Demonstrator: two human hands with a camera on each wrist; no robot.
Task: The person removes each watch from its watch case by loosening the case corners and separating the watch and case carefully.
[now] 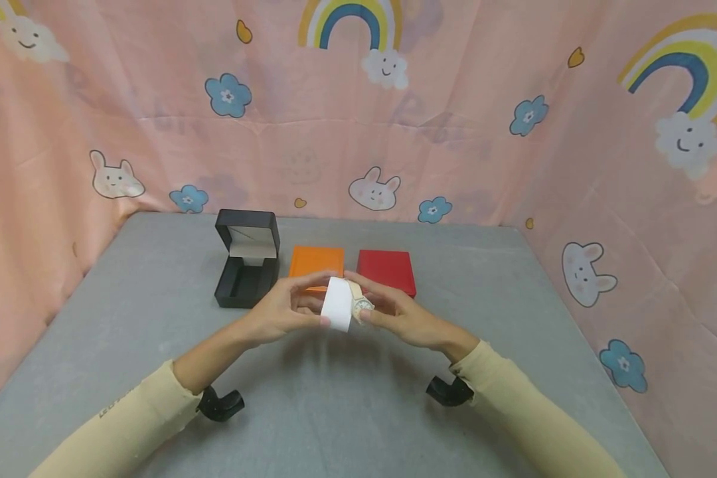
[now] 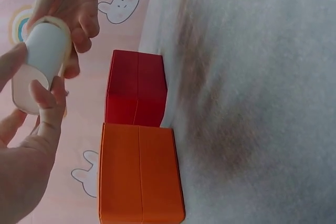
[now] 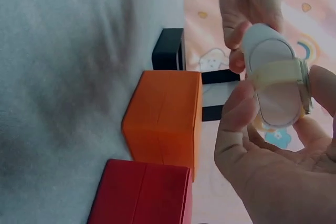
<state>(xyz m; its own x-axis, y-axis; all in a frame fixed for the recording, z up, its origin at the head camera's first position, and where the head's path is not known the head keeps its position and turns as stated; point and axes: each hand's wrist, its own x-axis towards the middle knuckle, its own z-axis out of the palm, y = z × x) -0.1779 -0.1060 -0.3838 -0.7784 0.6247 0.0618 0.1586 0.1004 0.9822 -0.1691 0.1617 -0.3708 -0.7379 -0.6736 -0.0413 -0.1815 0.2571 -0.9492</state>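
I held a white watch cushion (image 1: 337, 304) above the grey table (image 1: 358, 405), near the middle, my left hand (image 1: 281, 311) pinching its left end and my right hand (image 1: 394, 312) curled around the watch (image 1: 361, 306) strapped on it. Beyond sat an open black box (image 1: 246, 267), an orange box (image 1: 317, 261) and a red box (image 1: 387, 269).

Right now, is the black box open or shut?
Open: the black box has its lid raised, showing pale lining and an empty base.

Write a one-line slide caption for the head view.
Both hands, left hand and right hand, hold a white watch pillow before black, orange and red boxes.
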